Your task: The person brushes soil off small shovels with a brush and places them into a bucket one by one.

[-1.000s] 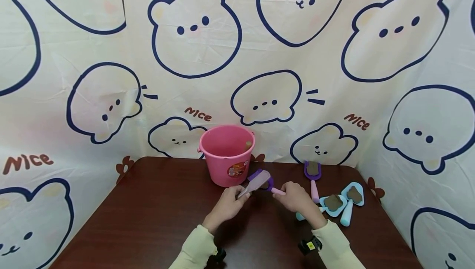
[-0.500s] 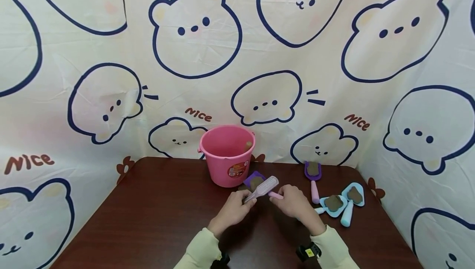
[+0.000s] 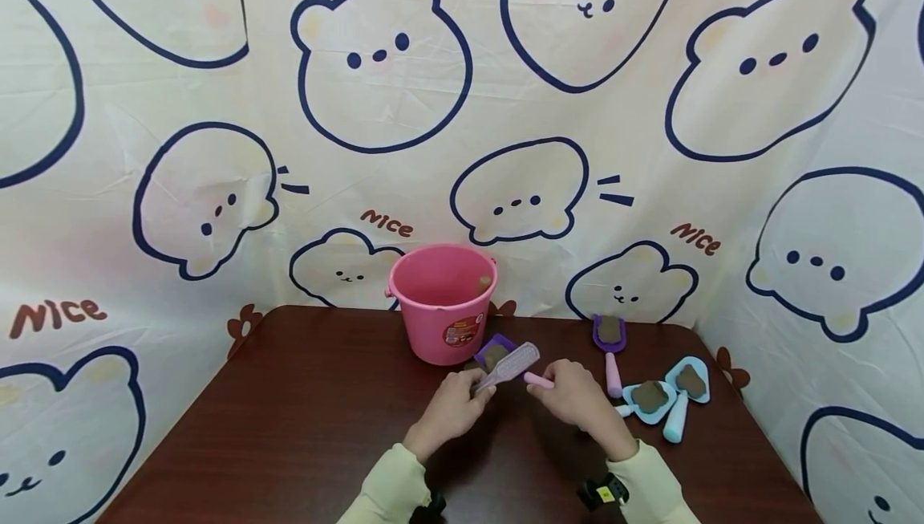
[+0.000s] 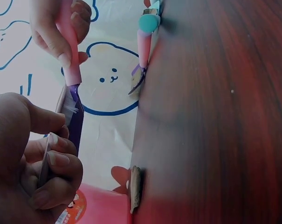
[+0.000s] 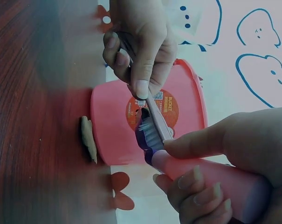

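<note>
My left hand point(image 3: 449, 408) grips a pale pinkish-grey brush point(image 3: 511, 365), its white bristles point(image 5: 150, 130) facing the blade of a toy shovel in the right wrist view. The shovel's pink handle point(image 5: 196, 175) is in my right hand point(image 3: 572, 394), and its purple blade point(image 3: 494, 345) is partly hidden behind the brush. In the right wrist view my right thumb point(image 5: 192, 142) lies right at the brush's tip. Brown stuff point(image 3: 495, 356) shows at the blade in the head view. A flat brown lump point(image 5: 88, 139) lies on the table near the pink bucket point(image 3: 439, 323).
To the right lie another purple shovel point(image 3: 610, 347) with a pink handle and two light-blue shovels, one nearer point(image 3: 647, 400) and one farther right point(image 3: 689, 379), each bearing a brown lump. Bear-printed cloth point(image 3: 382, 99) hangs behind the dark wooden table point(image 3: 289, 428).
Over the second, my left hand and the brush have shifted right and slightly down, and the shovel's blade has moved left. A brown lump has come into view beside the bucket. Little differs from half a second ago.
</note>
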The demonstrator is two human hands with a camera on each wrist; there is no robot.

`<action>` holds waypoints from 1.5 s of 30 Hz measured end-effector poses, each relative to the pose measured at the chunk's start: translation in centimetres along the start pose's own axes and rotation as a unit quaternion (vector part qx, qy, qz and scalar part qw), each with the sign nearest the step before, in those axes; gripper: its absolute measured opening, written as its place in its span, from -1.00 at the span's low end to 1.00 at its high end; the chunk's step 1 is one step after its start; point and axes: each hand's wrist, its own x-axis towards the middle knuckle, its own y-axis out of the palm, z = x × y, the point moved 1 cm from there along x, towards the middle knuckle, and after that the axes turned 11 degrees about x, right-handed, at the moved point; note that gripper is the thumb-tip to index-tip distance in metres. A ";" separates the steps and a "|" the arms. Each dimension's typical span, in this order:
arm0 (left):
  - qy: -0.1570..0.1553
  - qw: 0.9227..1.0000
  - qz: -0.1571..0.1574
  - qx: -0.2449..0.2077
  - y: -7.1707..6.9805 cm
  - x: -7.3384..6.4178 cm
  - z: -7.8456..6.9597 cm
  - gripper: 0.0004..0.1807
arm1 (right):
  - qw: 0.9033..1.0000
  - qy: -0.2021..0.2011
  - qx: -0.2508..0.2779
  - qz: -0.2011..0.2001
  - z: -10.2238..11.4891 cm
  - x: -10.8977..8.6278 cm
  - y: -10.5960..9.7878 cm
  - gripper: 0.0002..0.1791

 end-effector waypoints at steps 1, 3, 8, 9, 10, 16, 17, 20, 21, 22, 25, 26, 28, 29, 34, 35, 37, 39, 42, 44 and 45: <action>0.002 1.000 -0.001 0.002 0.0 0.0 0.0 -0.87 | 1.000 0.000 0.000 -0.001 -0.1 0.0 0.0 -0.66; 0.003 1.000 -0.003 0.007 0.0 0.1 0.1 -0.87 | 1.000 -0.003 0.000 -0.002 -0.2 0.0 -0.2 -0.66; -0.001 1.000 -0.014 0.019 -0.4 0.3 0.8 -0.87 | 1.000 -0.020 0.005 -0.007 -0.5 0.0 -0.3 -0.70; -0.002 1.000 -0.017 0.019 -0.5 0.3 1.0 -0.88 | 1.000 -0.023 0.007 -0.007 -0.6 0.0 -0.3 -0.71; -0.005 1.000 -0.020 0.020 -0.7 0.3 1.1 -0.88 | 1.000 -0.025 0.009 -0.006 -0.6 0.1 -0.3 -0.71; -0.022 0.998 -0.043 0.029 -1.6 0.3 1.9 -0.87 | 0.999 -0.028 0.015 -0.005 -0.6 0.1 -0.6 -0.73; -0.025 0.998 -0.045 0.028 -1.8 0.3 2.0 -0.87 | 1.000 -0.026 0.014 -0.005 -0.6 0.1 -0.7 -0.73; -0.035 0.998 -0.046 0.019 -2.1 0.4 2.2 -0.85 | 1.000 -0.021 0.013 -0.006 -0.4 0.1 -0.9 -0.73; -0.037 0.998 -0.046 0.016 -2.2 0.4 2.3 -0.84 | 1.000 -0.019 0.013 -0.006 -0.4 0.1 -0.9 -0.73; -0.039 0.998 -0.046 0.012 -2.3 0.4 2.4 -0.83 | 1.000 -0.018 0.013 -0.005 -0.4 0.1 -1.0 -0.73; -0.042 0.998 -0.044 0.011 -2.5 0.4 2.5 -0.81 | 1.000 -0.016 0.015 -0.003 -0.2 0.0 -1.1 -0.74; -0.043 0.998 -0.043 0.010 -2.5 0.4 2.6 -0.81 | 1.000 -0.016 0.014 -0.002 -0.2 0.0 -1.1 -0.74; -0.043 0.998 -0.042 0.002 -2.6 0.4 2.7 -0.81 | 1.000 -0.019 0.008 -0.001 -0.2 0.0 -1.2 -0.75; -0.042 0.998 -0.041 -0.003 -2.6 0.4 2.8 -0.81 | 1.000 -0.022 0.002 -0.002 -0.2 -0.1 -1.2 -0.75; -0.038 0.998 -0.043 -0.027 -2.7 0.4 3.3 -0.82 | 0.999 -0.040 -0.025 -0.012 -0.4 -0.1 -1.7 -0.76; -0.037 0.998 -0.043 -0.029 -2.8 0.4 3.4 -0.82 | 0.999 -0.041 -0.025 -0.014 -0.4 -0.1 -1.8 -0.75; -0.035 0.998 -0.045 -0.034 -2.8 0.5 3.4 -0.83 | 0.999 -0.042 -0.026 -0.017 -0.4 -0.1 -2.0 -0.74; -0.034 0.998 -0.046 -0.037 -2.9 0.5 3.4 -0.84 | 0.999 -0.043 -0.024 -0.020 -0.3 -0.1 -2.1 -0.73; -0.036 0.997 -0.048 -0.039 -3.0 0.4 3.2 -0.85 | 0.999 -0.042 -0.019 -0.021 -0.4 -0.1 -2.1 -0.73; -0.036 0.997 -0.050 -0.042 -3.0 0.4 3.1 -0.84 | 0.999 -0.042 -0.017 -0.020 -0.5 0.0 -2.0 -0.74; -0.033 0.997 -0.051 -0.044 -3.0 0.4 3.1 -0.84 | 0.999 -0.042 -0.017 -0.020 -0.6 0.0 -2.0 -0.74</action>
